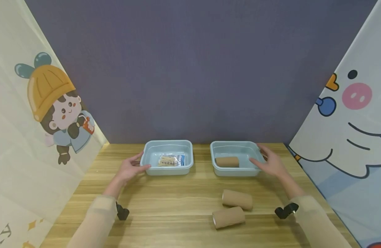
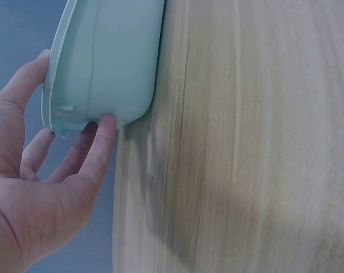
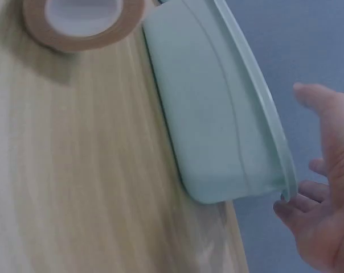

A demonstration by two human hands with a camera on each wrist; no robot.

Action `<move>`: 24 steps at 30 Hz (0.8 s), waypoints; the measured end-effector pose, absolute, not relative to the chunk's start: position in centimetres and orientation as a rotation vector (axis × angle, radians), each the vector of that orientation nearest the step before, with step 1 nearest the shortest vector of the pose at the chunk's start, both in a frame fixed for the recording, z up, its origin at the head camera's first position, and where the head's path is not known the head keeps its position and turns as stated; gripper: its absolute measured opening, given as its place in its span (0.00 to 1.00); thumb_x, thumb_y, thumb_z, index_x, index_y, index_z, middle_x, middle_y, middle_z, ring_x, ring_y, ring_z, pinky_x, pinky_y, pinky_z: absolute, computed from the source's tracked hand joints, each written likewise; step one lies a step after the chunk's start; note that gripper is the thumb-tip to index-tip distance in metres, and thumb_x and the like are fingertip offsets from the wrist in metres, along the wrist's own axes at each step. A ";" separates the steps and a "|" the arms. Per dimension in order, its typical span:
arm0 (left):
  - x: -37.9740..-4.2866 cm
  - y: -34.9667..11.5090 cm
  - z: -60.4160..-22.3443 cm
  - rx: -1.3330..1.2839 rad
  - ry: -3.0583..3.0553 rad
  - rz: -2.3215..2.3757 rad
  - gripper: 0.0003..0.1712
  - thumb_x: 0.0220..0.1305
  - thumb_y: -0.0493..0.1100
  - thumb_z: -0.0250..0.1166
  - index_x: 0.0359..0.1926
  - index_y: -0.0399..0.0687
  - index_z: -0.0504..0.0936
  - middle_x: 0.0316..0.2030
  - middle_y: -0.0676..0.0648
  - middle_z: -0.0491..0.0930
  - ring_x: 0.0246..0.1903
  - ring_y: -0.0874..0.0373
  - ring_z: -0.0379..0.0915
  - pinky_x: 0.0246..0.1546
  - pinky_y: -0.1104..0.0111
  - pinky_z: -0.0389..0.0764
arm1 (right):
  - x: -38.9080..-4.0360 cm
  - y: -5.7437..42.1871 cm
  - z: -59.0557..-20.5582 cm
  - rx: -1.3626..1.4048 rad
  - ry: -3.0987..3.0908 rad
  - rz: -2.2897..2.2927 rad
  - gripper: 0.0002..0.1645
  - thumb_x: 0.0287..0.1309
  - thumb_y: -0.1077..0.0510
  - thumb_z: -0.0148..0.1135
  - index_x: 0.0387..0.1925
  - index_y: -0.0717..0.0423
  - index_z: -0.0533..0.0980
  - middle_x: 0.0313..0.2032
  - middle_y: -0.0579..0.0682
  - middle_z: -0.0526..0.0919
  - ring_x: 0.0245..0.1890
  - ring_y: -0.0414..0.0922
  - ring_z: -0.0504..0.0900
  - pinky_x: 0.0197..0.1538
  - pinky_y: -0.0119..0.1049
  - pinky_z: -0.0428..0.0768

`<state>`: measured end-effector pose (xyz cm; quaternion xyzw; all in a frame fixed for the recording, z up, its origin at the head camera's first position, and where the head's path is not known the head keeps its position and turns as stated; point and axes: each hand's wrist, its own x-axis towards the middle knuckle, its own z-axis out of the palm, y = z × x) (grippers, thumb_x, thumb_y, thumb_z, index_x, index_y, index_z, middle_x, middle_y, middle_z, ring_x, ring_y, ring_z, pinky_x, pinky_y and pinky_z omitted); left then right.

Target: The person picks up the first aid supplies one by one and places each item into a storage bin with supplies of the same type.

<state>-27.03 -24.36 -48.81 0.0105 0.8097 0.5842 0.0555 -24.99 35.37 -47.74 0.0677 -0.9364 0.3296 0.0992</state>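
Two light-blue plastic trays stand side by side on the table. At the left tray [image 1: 167, 171], my left hand [image 1: 130, 168] holds the left end, thumb against the rim and fingertips on the end wall in the left wrist view. Inside lie a clear packet [image 1: 182, 159] with a blue part and thin pale sticks [image 1: 167, 161]. My right hand [image 1: 271, 162] is at the right end of the right tray [image 1: 235, 172]; in the right wrist view its thumb stands off the rim while fingertips touch the corner. A brown cardboard tube [image 1: 227, 162] lies in that tray.
Two more brown cardboard tubes, a farther one [image 1: 237, 199] and a nearer one [image 1: 229, 217], lie on the wooden table [image 1: 168, 210] in front of the right tray. Behind the trays rises a dark grey-blue wall [image 1: 196, 75]. Printed cloths hang at both sides.
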 end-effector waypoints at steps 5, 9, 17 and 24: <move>-27.0 -24.3 -48.7 0.018 2.463 1.762 0.51 0.63 0.44 0.79 0.81 0.47 0.63 0.68 0.22 0.74 0.67 0.34 0.77 0.59 0.58 0.88 | -24.5 35.7 -48.3 0.216 -2.790 1.045 0.62 0.66 0.39 0.72 0.83 0.67 0.50 0.77 0.76 0.63 0.74 0.75 0.67 0.73 0.70 0.72; -27.0 -24.4 -48.7 0.019 2.476 1.749 0.50 0.63 0.44 0.79 0.81 0.47 0.64 0.67 0.23 0.75 0.66 0.35 0.77 0.57 0.61 0.89 | -24.3 36.0 -49.1 0.233 -2.790 1.045 0.66 0.61 0.40 0.77 0.83 0.68 0.49 0.76 0.76 0.64 0.71 0.75 0.71 0.68 0.70 0.77; -27.0 -24.4 -48.9 0.011 2.497 1.715 0.51 0.64 0.47 0.79 0.82 0.50 0.63 0.68 0.23 0.74 0.67 0.34 0.77 0.59 0.59 0.89 | -24.2 36.3 -50.7 0.189 -2.770 1.086 0.70 0.57 0.40 0.81 0.84 0.65 0.49 0.74 0.75 0.67 0.66 0.71 0.77 0.62 0.65 0.82; -26.9 -24.4 -48.8 0.009 2.512 1.707 0.51 0.65 0.48 0.78 0.82 0.48 0.61 0.70 0.25 0.73 0.68 0.34 0.76 0.61 0.58 0.87 | -24.0 36.3 -50.7 0.160 -2.767 1.168 0.70 0.58 0.40 0.80 0.84 0.63 0.48 0.77 0.74 0.63 0.69 0.72 0.73 0.65 0.67 0.80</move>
